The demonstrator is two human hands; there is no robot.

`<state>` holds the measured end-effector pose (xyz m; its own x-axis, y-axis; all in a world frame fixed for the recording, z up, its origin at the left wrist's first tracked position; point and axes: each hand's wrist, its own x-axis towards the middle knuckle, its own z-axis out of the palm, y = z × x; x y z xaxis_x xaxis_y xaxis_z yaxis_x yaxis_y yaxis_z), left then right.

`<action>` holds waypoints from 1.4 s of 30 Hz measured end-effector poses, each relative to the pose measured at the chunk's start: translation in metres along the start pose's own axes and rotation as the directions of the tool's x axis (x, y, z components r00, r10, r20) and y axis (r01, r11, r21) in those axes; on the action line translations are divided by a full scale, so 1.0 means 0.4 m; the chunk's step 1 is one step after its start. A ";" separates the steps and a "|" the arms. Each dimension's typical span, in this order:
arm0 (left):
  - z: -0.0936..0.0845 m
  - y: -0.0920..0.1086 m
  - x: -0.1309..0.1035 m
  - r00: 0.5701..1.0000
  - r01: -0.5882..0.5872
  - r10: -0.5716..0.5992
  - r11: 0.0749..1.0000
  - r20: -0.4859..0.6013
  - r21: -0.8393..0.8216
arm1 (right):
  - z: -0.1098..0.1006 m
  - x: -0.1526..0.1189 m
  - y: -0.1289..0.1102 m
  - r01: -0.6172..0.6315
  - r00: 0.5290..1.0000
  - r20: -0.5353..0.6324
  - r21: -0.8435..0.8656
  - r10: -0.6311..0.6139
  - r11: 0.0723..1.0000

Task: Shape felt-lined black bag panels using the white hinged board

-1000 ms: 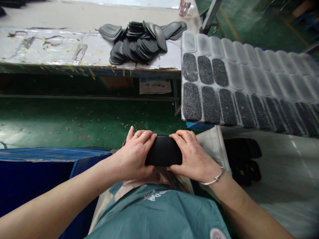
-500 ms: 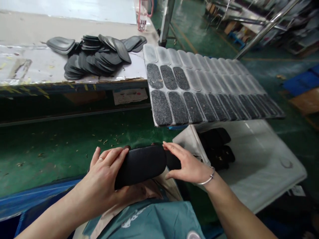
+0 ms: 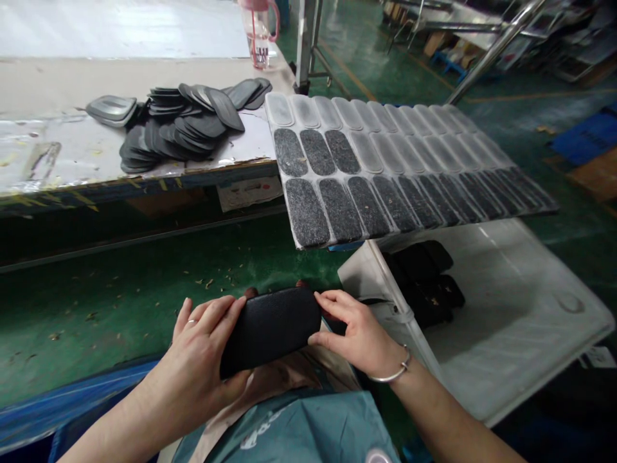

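Note:
A black, round-cornered flat piece (image 3: 274, 326) is held above my lap. My left hand (image 3: 205, 350) wraps round its left end, fingers on top and thumb below. At the right end, my right hand (image 3: 354, 329) grips the edge between fingers and thumb. To the right, several black pieces (image 3: 429, 283) lie in a white bin (image 3: 520, 308). Above the bin is a board (image 3: 337, 177) with rows of oval pads, some speckled dark and some pale.
A pile of dark grey shaped pieces (image 3: 186, 125) lies on the worktable (image 3: 48, 138) at upper left. Behind it stands a clear jug with a pink handle (image 3: 259, 38). A metal post (image 3: 304, 48) rises beside the table. Blue fabric (image 3: 81, 399) is at lower left.
My right hand has moved in slightly and now grips the right end of the black piece. The dark part seen behind that end is now mostly hidden. The camera view has shifted a little.

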<state>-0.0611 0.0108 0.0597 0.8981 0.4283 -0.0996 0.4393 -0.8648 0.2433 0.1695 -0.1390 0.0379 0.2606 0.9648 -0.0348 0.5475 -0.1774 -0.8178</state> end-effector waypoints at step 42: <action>0.072 -0.016 -0.182 0.611 0.329 -0.787 0.356 -0.090 -0.875 | 0.005 -0.007 -0.006 -0.061 0.997 -0.079 -0.510 0.024 0.858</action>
<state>-0.1286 -0.0222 0.0377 0.2016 0.9654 -0.1656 0.4362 0.0628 0.8977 0.1658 -0.1409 0.0387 0.3355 0.9420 -0.0090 0.8595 -0.3100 -0.4064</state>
